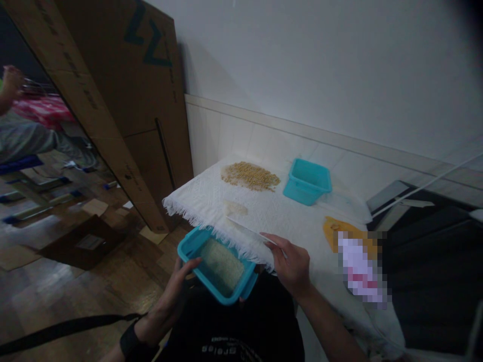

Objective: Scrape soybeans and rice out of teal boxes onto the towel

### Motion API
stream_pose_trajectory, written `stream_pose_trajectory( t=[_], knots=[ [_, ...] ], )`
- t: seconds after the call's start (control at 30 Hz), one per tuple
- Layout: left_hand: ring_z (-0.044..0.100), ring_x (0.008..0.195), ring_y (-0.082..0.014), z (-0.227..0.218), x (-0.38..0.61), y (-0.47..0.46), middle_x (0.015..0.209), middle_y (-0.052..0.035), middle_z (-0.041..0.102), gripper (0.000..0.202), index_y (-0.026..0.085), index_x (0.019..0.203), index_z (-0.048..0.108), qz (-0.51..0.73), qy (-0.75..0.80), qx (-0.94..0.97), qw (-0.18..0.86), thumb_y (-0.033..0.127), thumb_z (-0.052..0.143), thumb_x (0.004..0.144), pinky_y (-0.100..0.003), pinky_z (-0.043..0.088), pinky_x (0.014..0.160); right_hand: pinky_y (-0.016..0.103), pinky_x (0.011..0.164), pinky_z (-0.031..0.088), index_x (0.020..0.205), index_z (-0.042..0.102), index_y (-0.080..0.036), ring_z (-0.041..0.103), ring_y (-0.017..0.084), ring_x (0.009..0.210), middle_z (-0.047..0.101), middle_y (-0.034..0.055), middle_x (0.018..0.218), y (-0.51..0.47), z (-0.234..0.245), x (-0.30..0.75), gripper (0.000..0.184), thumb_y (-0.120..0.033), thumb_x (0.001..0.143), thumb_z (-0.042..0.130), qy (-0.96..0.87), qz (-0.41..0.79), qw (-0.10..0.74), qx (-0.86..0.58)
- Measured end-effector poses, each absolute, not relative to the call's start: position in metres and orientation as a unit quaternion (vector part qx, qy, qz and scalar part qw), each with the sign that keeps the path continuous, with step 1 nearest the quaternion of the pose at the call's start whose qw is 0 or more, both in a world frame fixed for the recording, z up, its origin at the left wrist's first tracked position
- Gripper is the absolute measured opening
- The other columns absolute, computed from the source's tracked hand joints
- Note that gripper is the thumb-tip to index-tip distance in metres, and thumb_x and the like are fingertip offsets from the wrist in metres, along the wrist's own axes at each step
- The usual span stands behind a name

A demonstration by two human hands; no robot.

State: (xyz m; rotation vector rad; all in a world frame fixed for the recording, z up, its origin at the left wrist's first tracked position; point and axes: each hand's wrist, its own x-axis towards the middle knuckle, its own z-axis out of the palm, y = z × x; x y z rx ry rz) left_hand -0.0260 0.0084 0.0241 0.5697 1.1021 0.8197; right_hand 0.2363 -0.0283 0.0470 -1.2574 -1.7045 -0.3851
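Note:
My left hand (180,277) grips a teal plastic basin (226,300) by its near-left side, the thumb over the rim. Pale grains that look like rice (222,262) lie inside it. The basin is tilted a little, just under the fringed edge of a white cloth (287,226). My right hand (292,264) is closed on a thin, flat white strip (245,229), which slants across the cloth's edge. At its far end sits a small heap of pale grains (235,207). Farther back, a pile of yellowish beans (251,176) is spread on the cloth.
A second teal basin (309,176) stands at the back of the table. An orange-yellow item (332,231), a blurred-out packet (358,271) and a dark case (433,261) are to the right. Tall cardboard boxes (124,100) stand left; another person's hand (11,83) shows far left.

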Motion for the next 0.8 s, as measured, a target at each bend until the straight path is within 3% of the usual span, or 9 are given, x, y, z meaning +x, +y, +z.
stream_pose_trajectory(
  t=[0.43,0.8],
  knots=[
    [0.071,0.103,-0.0312,0.017,-0.030,0.009,0.120,-0.0096,0.070,0.065,0.029,0.138,0.049,0.377,0.491,0.265,0.739,0.041,0.075,0.079,-0.050,0.056,0.092,0.025,0.087,0.061,0.113,0.068,-0.023,0.075,0.016,0.097,0.078,0.0041,0.109,-0.044,0.040,0.229,0.029,-0.008,0.093,0.053,-0.743,-0.170,0.443,-0.471],
    [0.072,0.101,-0.0295,0.018,-0.030,0.010,0.117,-0.0082,0.071,0.063,0.029,0.136,0.049,0.371,0.489,0.266,0.744,0.042,0.075,0.080,-0.048,0.056,0.091,0.023,0.079,0.063,0.117,0.065,-0.026,0.077,0.015,0.087,0.079,0.0011,0.101,-0.038,0.037,0.229,0.031,-0.009,0.093,0.057,-0.711,-0.183,0.463,-0.497]
  ],
)
